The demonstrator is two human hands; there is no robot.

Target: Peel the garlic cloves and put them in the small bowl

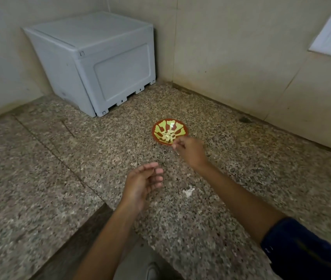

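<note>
Peeled cloves heap in the small bowl [183, 126]; more may follow.
Right hand [190, 151] pinches something pale at its near rim; left hand [140, 183] hangs released; peel scrap [188, 191] litters the counter [59, 178].

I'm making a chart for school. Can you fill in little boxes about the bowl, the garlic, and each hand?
bowl: small bowl, red and green, on the speckled counter
garlic: peeled cloves piled inside it
right hand: at the bowl's near rim, fingertips pinched together
left hand: fingers loose, holding nothing
scraps: papery peel on the counter
</note>
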